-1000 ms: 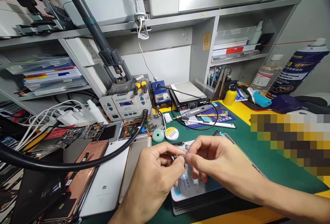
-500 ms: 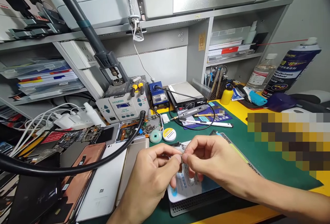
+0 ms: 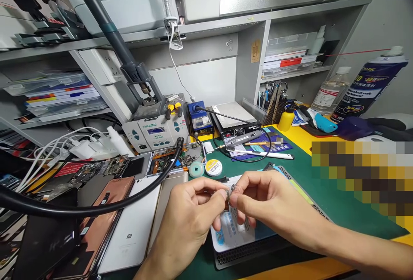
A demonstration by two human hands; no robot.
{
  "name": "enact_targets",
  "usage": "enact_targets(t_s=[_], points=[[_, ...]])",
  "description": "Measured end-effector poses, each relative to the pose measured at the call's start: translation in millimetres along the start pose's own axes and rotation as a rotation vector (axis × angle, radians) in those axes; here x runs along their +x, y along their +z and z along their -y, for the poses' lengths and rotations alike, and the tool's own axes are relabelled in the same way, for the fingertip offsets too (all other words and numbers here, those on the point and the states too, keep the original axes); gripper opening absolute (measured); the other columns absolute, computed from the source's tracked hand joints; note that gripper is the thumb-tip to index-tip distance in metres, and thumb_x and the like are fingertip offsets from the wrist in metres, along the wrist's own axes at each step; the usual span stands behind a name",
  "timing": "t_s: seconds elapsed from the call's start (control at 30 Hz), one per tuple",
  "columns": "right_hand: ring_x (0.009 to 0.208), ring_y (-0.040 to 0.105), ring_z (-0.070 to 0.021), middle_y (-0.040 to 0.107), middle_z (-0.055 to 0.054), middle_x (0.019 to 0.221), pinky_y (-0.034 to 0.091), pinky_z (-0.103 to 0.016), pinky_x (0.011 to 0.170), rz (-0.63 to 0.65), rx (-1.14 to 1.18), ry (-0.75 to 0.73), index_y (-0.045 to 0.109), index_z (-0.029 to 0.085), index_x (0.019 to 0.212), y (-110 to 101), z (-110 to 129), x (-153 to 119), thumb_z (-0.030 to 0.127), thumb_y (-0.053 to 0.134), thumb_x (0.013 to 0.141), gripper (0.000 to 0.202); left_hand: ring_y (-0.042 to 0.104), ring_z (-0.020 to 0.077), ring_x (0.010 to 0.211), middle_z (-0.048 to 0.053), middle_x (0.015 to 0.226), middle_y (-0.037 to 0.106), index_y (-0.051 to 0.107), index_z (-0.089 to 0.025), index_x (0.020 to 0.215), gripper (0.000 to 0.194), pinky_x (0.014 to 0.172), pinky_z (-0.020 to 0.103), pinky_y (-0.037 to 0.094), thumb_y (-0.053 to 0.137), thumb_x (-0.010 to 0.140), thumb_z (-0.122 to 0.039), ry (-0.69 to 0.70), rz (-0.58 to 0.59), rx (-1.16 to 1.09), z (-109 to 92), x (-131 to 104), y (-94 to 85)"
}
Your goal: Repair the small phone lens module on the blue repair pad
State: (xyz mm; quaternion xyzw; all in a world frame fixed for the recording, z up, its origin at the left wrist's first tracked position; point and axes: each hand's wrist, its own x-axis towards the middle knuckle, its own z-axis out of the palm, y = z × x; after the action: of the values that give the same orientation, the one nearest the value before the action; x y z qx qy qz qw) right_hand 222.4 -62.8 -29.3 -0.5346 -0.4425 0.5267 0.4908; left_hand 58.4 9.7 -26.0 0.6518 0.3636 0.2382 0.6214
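Observation:
My left hand (image 3: 193,217) is closed, thumb against forefinger, on a small part (image 3: 227,204) with a brownish edge; its kind is too small and too covered to make out. Touching the same spot from the other side, my right hand (image 3: 274,200) pinches a small coil of thin wire (image 3: 236,188), whose loops stick up above the fingertips. Both hands hover over a white and blue printed card (image 3: 222,245), which lies on a dark perforated plate (image 3: 232,256) on the green mat (image 3: 322,181).
To the left lie several phones (image 3: 125,241) and circuit boards (image 3: 118,164); a black hose (image 3: 106,211) arches over them. Behind stand a rework station (image 3: 155,133), round tins (image 3: 213,167), a white brush (image 3: 274,155) and a heating plate (image 3: 237,114). A spray can (image 3: 364,90) stands at right.
The wire coil shows more plainly above my right fingertips. Both hands stay almost in place, fingertips together; the whole view has shifted slightly.

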Motion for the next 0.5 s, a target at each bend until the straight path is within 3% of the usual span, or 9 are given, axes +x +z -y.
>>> enact_targets(t_s=[0.5], points=[[0.050,0.052,-0.0094,0.063,0.000,0.056,0.044,-0.020,0.050,-0.064,0.002,-0.014,0.060,0.014,0.074,-0.2,7.8,-2.1,0.026,0.072,0.079,0.017,0.037,0.0033,0.034,-0.004,0.046,0.058,0.070,-0.013,0.090,0.017,0.033,0.014,0.026,0.064,0.083,-0.028,-0.027,0.011,0.026,-8.1,-0.6,0.8]])
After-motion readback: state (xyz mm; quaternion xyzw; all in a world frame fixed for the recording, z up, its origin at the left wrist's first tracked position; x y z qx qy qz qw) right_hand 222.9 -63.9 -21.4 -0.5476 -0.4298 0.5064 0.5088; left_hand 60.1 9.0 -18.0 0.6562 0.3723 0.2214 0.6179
